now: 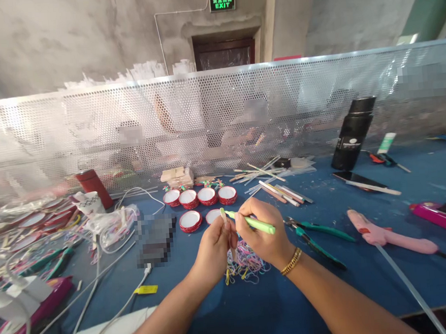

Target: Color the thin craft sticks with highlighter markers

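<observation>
My left hand (213, 246) is closed around a thin pale wooden stick (232, 252) held upright above the blue table (255, 307). My right hand (263, 230), with a gold bracelet at the wrist, grips a light green pen (259, 225) like a writing tool, its tip touching the top of the stick. Under both hands lies a loose pile of coloured rubber bands (247, 264). Several red-rimmed round lids (198, 196) with white insides sit just beyond the hands.
Green-handled pliers (319, 234) and a pink glue gun (388, 237) lie to the right. A black flask (352, 132), loose wooden sticks (278, 186), a red cup (92, 186), cables and a perforated metal screen (219, 116) surround the work area.
</observation>
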A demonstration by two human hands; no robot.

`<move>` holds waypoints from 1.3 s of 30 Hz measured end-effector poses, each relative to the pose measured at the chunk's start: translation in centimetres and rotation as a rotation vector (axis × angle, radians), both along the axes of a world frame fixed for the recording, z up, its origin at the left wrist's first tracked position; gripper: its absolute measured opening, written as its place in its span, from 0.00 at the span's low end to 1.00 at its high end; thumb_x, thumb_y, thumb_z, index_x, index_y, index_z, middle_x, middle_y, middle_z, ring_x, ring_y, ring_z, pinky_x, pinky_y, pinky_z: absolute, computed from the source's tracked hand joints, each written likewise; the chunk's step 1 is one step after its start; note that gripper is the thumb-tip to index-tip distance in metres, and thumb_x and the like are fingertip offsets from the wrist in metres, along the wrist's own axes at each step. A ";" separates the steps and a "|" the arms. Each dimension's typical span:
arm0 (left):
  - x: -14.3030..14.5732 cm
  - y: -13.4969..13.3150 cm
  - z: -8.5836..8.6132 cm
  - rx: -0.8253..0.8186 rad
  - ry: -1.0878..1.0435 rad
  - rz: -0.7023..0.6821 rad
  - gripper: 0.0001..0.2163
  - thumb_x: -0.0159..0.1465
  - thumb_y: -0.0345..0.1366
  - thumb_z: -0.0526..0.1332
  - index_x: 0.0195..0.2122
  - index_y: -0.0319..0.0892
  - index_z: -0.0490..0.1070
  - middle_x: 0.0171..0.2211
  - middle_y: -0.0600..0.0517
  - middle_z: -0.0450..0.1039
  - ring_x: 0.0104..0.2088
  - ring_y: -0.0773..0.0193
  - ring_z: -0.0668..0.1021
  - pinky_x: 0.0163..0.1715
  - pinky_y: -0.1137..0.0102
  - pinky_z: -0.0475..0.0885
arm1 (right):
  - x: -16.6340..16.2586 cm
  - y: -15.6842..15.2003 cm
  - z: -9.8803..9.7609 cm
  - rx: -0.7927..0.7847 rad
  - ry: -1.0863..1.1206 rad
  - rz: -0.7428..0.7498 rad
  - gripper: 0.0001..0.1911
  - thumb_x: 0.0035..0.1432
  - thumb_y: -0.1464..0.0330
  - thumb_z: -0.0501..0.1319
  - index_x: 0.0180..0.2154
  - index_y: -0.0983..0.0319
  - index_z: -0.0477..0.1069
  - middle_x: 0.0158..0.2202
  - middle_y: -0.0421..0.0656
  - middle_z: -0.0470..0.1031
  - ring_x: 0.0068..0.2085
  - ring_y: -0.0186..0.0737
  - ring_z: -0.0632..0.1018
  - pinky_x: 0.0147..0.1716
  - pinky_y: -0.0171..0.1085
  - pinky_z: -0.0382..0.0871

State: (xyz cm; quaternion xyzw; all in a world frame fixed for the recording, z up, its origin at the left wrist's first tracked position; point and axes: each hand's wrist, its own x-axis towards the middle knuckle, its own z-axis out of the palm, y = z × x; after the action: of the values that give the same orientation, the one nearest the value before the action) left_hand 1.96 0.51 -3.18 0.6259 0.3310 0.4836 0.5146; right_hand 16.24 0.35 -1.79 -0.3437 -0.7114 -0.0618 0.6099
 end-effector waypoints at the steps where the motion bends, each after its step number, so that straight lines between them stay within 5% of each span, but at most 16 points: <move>1: 0.0 0.0 0.0 -0.002 -0.005 -0.001 0.22 0.64 0.58 0.60 0.28 0.43 0.64 0.19 0.59 0.62 0.17 0.72 0.63 0.17 0.76 0.60 | 0.0 0.0 0.0 -0.001 -0.002 0.002 0.11 0.64 0.69 0.58 0.27 0.58 0.63 0.24 0.39 0.71 0.26 0.36 0.72 0.29 0.36 0.64; 39: 0.1 0.2 -0.3 -0.014 -0.026 -0.004 0.21 0.64 0.57 0.61 0.30 0.43 0.65 0.19 0.59 0.63 0.17 0.72 0.64 0.17 0.76 0.61 | 0.1 0.1 -0.1 -0.006 0.005 0.003 0.11 0.63 0.69 0.58 0.27 0.58 0.63 0.23 0.38 0.70 0.26 0.36 0.72 0.28 0.35 0.64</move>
State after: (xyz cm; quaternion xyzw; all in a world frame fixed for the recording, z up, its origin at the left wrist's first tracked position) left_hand 2.03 0.67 -3.44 0.6167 0.3266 0.4880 0.5243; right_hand 16.35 0.45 -1.84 -0.3446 -0.7106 -0.0580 0.6107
